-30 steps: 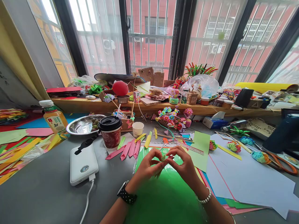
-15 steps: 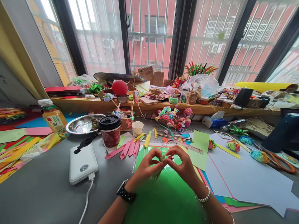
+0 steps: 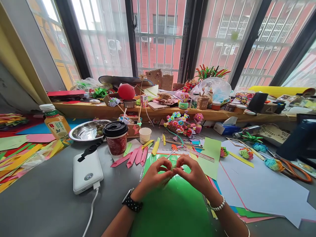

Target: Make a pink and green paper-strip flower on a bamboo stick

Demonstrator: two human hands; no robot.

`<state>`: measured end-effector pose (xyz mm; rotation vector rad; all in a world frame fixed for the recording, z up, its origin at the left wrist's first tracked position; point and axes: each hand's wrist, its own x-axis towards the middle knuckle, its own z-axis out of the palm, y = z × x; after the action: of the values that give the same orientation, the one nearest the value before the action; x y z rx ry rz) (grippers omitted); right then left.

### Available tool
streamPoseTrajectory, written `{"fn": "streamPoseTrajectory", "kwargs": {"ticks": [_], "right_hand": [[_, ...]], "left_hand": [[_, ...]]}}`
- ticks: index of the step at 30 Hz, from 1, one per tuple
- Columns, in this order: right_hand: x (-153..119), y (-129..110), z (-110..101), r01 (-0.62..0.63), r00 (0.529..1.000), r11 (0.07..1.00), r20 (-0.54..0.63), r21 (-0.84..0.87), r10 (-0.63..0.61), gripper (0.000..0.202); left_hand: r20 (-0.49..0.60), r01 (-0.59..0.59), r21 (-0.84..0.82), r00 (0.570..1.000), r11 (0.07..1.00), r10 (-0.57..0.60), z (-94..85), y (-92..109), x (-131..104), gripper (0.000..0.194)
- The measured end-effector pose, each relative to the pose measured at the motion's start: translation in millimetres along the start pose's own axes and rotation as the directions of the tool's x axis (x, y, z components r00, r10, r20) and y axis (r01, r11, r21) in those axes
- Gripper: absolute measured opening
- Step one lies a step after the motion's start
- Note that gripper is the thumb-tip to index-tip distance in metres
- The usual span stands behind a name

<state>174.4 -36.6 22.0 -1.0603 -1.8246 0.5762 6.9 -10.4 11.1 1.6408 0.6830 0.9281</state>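
Note:
Above a green mat (image 3: 172, 210), my left hand (image 3: 158, 174) and my right hand (image 3: 191, 171) meet fingertip to fingertip. Between them they pinch a small piece of light green paper (image 3: 173, 167), mostly covered by the fingers. Both hands are closed, thumbs and forefingers pressed together. Folded pink paper strips (image 3: 133, 157) lie to the left of the mat, and a folded yellow strip (image 3: 156, 146) rests at its far edge. Scissors (image 3: 174, 150) lie just beyond my fingers, close to a pink ruler (image 3: 202, 155). Sheets of light green paper (image 3: 211, 148) are to the right.
On the left stand a lidded coffee cup (image 3: 116, 140), a white power bank (image 3: 87, 172) with a cable, a metal plate (image 3: 81, 131) and a juice bottle (image 3: 55, 121). A paper cup (image 3: 145, 135) is farther back. White sheets (image 3: 261, 184), paper flowers (image 3: 246, 154) and orange-handled scissors (image 3: 296, 172) lie right.
My fingertips have drawn closer around the light green paper, so less of it shows. My right hand has tilted slightly; things on the table have stayed in place.

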Motion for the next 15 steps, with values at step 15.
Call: {"fn": "streamPoseTrajectory", "kwargs": {"ticks": [15], "right_hand": [[-1, 1, -10, -0.089, 0.97, 0.974, 0.24, 0.207, 0.037, 0.009]], "left_hand": [[0.061, 0.154, -0.101, 0.987, 0.983, -0.148, -6.6, -1, 2, 0.015]]}}
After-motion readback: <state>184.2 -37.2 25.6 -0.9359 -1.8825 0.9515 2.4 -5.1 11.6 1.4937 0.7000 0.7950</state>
